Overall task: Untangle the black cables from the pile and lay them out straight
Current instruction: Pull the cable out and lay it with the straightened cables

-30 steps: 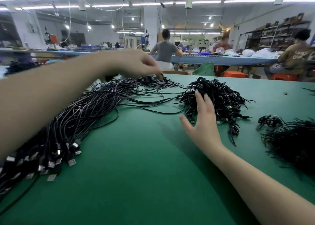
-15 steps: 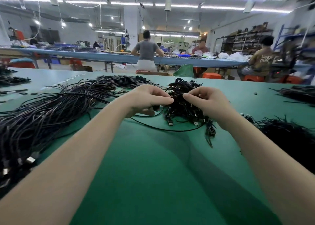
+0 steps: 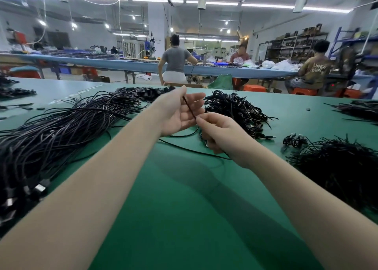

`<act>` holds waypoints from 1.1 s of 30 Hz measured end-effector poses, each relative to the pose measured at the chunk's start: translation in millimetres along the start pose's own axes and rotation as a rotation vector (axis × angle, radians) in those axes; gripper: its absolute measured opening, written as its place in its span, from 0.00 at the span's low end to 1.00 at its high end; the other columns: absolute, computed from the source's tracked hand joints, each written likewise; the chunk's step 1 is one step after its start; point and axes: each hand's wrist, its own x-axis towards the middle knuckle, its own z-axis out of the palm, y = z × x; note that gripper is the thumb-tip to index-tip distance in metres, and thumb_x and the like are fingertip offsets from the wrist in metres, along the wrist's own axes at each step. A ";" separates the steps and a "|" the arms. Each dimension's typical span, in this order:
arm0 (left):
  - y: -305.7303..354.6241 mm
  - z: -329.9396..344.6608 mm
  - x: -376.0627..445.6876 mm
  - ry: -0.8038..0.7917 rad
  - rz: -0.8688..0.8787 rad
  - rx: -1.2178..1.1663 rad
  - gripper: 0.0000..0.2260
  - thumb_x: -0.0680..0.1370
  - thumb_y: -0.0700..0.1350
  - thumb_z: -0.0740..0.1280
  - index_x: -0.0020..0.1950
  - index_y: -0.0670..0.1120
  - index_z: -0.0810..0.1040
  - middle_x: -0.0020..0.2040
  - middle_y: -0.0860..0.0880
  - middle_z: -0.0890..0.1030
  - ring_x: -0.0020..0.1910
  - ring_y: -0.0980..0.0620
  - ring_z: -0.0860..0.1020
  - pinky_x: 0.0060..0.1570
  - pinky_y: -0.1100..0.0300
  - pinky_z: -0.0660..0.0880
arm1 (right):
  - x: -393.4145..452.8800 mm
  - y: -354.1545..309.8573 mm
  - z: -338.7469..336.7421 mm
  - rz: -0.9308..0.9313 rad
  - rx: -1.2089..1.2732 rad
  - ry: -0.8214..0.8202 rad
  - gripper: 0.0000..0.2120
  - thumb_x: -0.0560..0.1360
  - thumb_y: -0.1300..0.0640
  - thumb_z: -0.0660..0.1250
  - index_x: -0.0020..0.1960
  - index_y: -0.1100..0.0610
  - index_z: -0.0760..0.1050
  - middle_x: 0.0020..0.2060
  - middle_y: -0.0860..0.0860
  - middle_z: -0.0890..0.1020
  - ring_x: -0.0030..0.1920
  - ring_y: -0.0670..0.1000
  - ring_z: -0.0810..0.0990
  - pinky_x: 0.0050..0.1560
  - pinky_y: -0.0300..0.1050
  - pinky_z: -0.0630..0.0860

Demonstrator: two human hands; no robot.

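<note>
Your right hand pinches the cable, which runs diagonally up across the loosely spread palm of your left hand, with the tangled pile just beyond both.

Plain green felt-covered bench; black tangled cable pile; black straightened cable bundle with silver plug tips; thin black single cable; pale blue far bench; bright orange plastic stools.
</note>
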 end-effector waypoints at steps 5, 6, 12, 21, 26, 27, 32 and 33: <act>33.9 -9.0 -22.2 -0.347 0.051 -0.244 0.19 0.81 0.50 0.57 0.33 0.48 0.79 0.29 0.54 0.78 0.30 0.56 0.78 0.38 0.60 0.78 | -7.2 6.5 -12.5 0.177 -0.036 -0.340 0.12 0.78 0.45 0.63 0.45 0.49 0.83 0.29 0.49 0.69 0.28 0.48 0.67 0.30 0.39 0.63; 37.9 -12.0 -27.6 -0.465 0.020 -0.239 0.18 0.79 0.50 0.58 0.32 0.49 0.78 0.27 0.55 0.76 0.28 0.57 0.76 0.36 0.61 0.77 | -8.2 5.7 -15.8 0.206 -0.042 -0.347 0.14 0.75 0.43 0.65 0.41 0.51 0.83 0.29 0.48 0.68 0.28 0.48 0.65 0.30 0.39 0.63; 23.1 -10.9 -28.4 -0.547 -0.268 0.708 0.22 0.77 0.56 0.57 0.44 0.45 0.86 0.42 0.46 0.85 0.40 0.50 0.84 0.39 0.61 0.78 | -5.4 -24.5 -34.7 0.133 -0.056 -0.079 0.19 0.77 0.44 0.65 0.32 0.53 0.72 0.22 0.45 0.62 0.22 0.46 0.57 0.22 0.35 0.57; 29.4 -1.2 -9.3 0.032 0.343 0.170 0.18 0.84 0.53 0.49 0.56 0.47 0.76 0.53 0.48 0.82 0.55 0.52 0.79 0.56 0.57 0.76 | -9.2 -21.9 -3.8 0.113 0.158 -0.375 0.14 0.83 0.52 0.53 0.52 0.53 0.78 0.27 0.47 0.69 0.26 0.47 0.65 0.29 0.40 0.63; 50.8 -15.2 -36.6 -0.491 0.280 -0.026 0.13 0.76 0.52 0.62 0.45 0.49 0.84 0.36 0.53 0.82 0.35 0.56 0.80 0.36 0.63 0.76 | -6.1 2.5 -17.8 0.269 -0.109 -0.203 0.17 0.79 0.43 0.60 0.43 0.55 0.74 0.27 0.47 0.64 0.25 0.46 0.61 0.29 0.41 0.59; 49.4 -16.2 -37.6 -0.524 0.226 0.079 0.12 0.76 0.52 0.63 0.41 0.49 0.84 0.32 0.54 0.80 0.30 0.56 0.77 0.33 0.64 0.74 | -4.9 -0.1 -26.9 0.248 -0.120 -0.081 0.17 0.77 0.42 0.63 0.40 0.55 0.71 0.26 0.46 0.64 0.24 0.46 0.60 0.28 0.40 0.58; 16.8 3.7 -27.1 -0.472 -0.207 0.737 0.21 0.81 0.55 0.53 0.55 0.44 0.80 0.43 0.47 0.85 0.36 0.54 0.81 0.35 0.64 0.75 | -2.1 -28.6 -41.5 0.057 -0.023 0.067 0.17 0.78 0.46 0.64 0.35 0.54 0.70 0.22 0.44 0.64 0.20 0.44 0.60 0.22 0.36 0.58; 11.5 8.3 -21.7 -0.388 -0.160 0.656 0.21 0.83 0.55 0.51 0.55 0.44 0.79 0.45 0.47 0.85 0.40 0.54 0.82 0.41 0.63 0.76 | -2.0 -33.4 -34.7 0.027 -0.003 0.055 0.16 0.80 0.47 0.61 0.37 0.54 0.72 0.21 0.44 0.65 0.20 0.44 0.60 0.21 0.35 0.58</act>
